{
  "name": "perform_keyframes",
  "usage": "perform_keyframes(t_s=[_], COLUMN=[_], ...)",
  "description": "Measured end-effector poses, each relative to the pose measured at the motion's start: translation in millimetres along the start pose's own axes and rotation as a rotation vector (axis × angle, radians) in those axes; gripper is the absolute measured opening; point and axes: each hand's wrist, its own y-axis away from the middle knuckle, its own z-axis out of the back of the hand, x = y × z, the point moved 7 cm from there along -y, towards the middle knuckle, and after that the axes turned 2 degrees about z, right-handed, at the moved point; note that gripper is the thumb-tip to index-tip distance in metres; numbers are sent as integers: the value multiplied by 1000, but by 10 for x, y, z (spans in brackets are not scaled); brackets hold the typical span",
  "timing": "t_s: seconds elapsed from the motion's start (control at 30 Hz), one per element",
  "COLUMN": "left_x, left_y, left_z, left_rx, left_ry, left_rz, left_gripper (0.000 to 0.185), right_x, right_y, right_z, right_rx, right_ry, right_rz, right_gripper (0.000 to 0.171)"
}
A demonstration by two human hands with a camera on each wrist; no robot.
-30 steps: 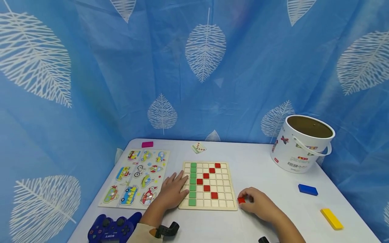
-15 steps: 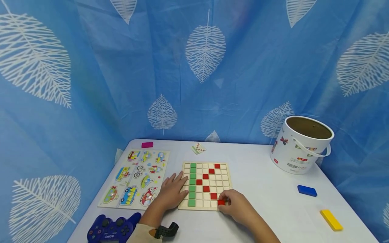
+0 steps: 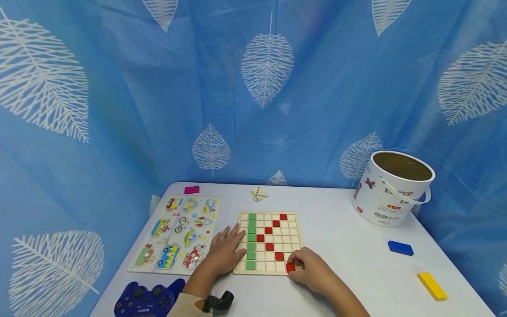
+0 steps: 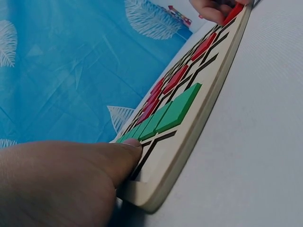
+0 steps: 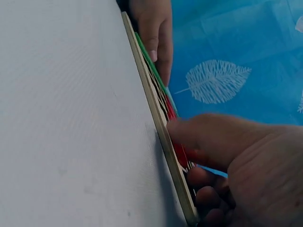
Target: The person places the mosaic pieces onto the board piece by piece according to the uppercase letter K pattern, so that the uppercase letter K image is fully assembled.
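Observation:
A wooden grid board (image 3: 295,229) lies on the white table, with a column of green tiles (image 3: 251,240) and a diagonal of red tiles (image 3: 269,237). My left hand (image 3: 227,247) rests flat on the board's left edge, fingers straight; in the left wrist view its thumb (image 4: 109,163) lies against the board's rim (image 4: 189,156). My right hand (image 3: 304,266) pinches a red tile (image 3: 290,267) at the board's bottom row, right of centre. The right wrist view shows the right hand's fingers (image 5: 208,139) on that red tile (image 5: 180,153) at the board's edge (image 5: 151,109).
A vehicle peg puzzle (image 3: 178,231) lies left of the board, with a blue game controller (image 3: 144,300) at the near edge. A pink block (image 3: 192,189) and a pattern card (image 3: 259,193) lie behind. At the right are a white bucket (image 3: 390,193), a blue block (image 3: 401,248) and a yellow block (image 3: 432,285).
My right hand carried the red tile leftward from the table beside the board onto the board's bottom row. The left hand stayed where it was.

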Motion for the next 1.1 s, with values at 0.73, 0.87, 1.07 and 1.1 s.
perform_keyframes(t_s=[0.73,0.87,1.07,1.1], left_x=[75,74,63,62], left_y=[32,44,28,24], left_z=[74,101,99,99], left_rx=[-11,-18,-18,-17], left_ry=[-20,-15,-17,-17], left_rz=[38,37,27,24], left_gripper=[64,63,63,63], right_x=[67,85,75,67], right_y=[-27,-23,-13,-9], right_z=[-37,-32,0,7], right_rx=[-70,-70,-101,-103], right_ry=[6,2,-31,-41], right_rz=[6,18,28,25], right_gripper=[16,18,24,24])
